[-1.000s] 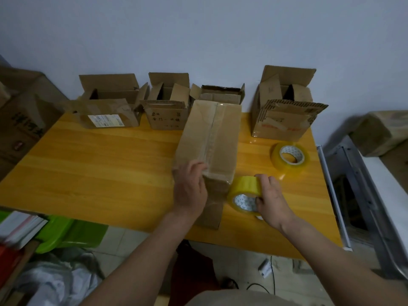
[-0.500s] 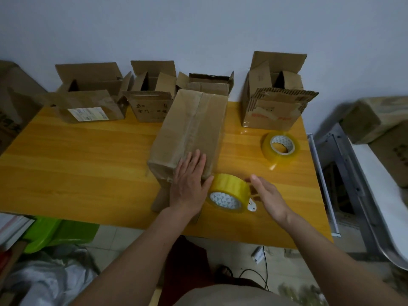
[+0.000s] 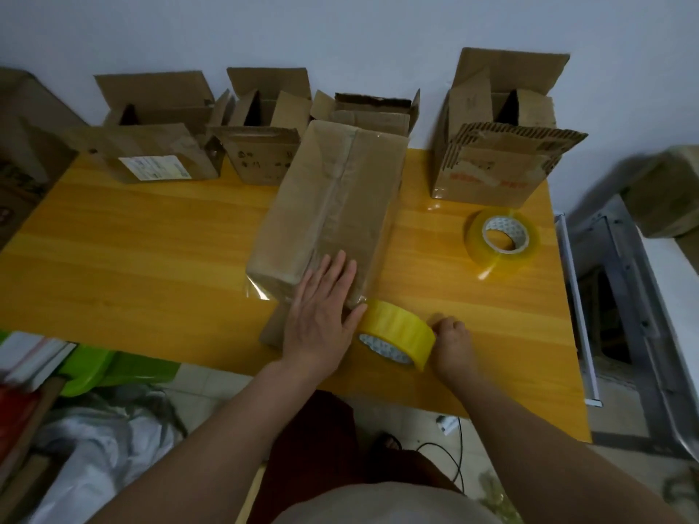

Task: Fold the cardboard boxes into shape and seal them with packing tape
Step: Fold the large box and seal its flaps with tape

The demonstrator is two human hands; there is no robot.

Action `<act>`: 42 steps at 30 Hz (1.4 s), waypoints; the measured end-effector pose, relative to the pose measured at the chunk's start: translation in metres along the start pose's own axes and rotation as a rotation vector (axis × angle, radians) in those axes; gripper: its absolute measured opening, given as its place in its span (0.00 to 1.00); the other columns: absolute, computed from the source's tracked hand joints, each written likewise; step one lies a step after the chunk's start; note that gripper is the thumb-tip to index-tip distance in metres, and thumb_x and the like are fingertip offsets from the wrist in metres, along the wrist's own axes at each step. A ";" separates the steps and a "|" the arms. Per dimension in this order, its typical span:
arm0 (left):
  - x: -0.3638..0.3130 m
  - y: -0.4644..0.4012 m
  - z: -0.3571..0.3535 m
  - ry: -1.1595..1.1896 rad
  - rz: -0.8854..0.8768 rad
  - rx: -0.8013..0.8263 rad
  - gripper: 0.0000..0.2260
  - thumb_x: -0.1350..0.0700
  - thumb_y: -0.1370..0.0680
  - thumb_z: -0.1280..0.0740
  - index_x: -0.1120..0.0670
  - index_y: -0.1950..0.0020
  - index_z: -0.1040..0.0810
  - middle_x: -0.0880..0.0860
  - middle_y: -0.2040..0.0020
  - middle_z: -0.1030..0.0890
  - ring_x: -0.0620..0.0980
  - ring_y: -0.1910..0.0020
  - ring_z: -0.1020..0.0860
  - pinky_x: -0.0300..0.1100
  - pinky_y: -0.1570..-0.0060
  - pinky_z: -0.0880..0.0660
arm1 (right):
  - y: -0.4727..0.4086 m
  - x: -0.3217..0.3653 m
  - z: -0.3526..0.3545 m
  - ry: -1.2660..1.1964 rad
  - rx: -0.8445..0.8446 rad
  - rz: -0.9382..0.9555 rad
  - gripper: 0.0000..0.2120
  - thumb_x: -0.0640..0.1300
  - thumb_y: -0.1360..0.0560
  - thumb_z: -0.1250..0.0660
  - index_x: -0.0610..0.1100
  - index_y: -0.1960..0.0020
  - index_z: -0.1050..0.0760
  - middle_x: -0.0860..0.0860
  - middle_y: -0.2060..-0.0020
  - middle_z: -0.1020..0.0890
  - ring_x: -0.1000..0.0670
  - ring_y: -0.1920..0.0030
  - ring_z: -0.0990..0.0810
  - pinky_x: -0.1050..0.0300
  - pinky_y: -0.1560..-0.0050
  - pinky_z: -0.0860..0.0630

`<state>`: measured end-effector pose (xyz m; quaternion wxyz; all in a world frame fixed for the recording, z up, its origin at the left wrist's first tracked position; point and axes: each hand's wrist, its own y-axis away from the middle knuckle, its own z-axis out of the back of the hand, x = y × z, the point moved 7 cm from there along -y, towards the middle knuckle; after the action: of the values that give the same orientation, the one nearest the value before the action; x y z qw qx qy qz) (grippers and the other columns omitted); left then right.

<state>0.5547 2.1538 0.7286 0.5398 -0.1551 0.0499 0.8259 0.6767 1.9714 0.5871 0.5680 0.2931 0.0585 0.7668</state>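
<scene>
1. Since half a second ago, our right hand (image 3: pixel 452 344) has closed in on the yellow tape roll (image 3: pixel 397 334), its grip now curled against the roll's right side.
2. Our left hand (image 3: pixel 321 315) lies flat, fingers straight, pressing the near end of the closed box (image 3: pixel 333 206), thumb touching the roll.
3. We see the box lying lengthwise on the table (image 3: pixel 132 259), tape along its top seam.
4. We see a second tape roll (image 3: pixel 501 236) lying well apart to the right, and four open boxes (image 3: pixel 257 138) lining the far edge.
</scene>
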 end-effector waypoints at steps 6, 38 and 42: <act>0.015 0.007 0.009 -0.083 -0.117 0.111 0.27 0.43 0.19 0.48 0.49 0.22 0.51 0.44 0.23 0.54 0.43 0.23 0.57 0.38 0.27 0.66 | -0.001 0.041 0.060 -0.327 -0.254 0.050 0.09 0.41 0.21 0.37 0.33 0.49 0.26 0.37 0.49 0.25 0.38 0.47 0.26 0.50 0.49 0.33; 0.151 -0.006 0.042 0.783 1.034 0.134 0.40 0.43 0.31 0.25 0.59 0.28 0.39 0.59 0.50 0.22 0.53 0.62 0.22 0.34 0.86 0.37 | 0.057 0.272 0.057 -0.443 0.259 0.726 0.08 0.46 0.19 0.41 0.52 0.56 0.37 0.47 0.56 0.22 0.50 0.51 0.21 0.48 0.56 0.28; 0.146 0.004 0.027 1.107 0.970 0.092 0.27 0.48 0.29 0.25 0.56 0.34 0.29 0.53 0.46 0.20 0.52 0.51 0.21 0.38 0.57 0.25 | 0.056 0.286 0.050 -0.364 0.283 0.768 0.09 0.44 0.19 0.42 0.38 0.52 0.35 0.38 0.47 0.21 0.39 0.44 0.23 0.39 0.48 0.27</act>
<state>0.4916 2.2863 0.7085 0.0156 -0.4870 0.4126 0.7696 0.6034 2.1990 0.7611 0.1972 0.4985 -0.0510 0.8426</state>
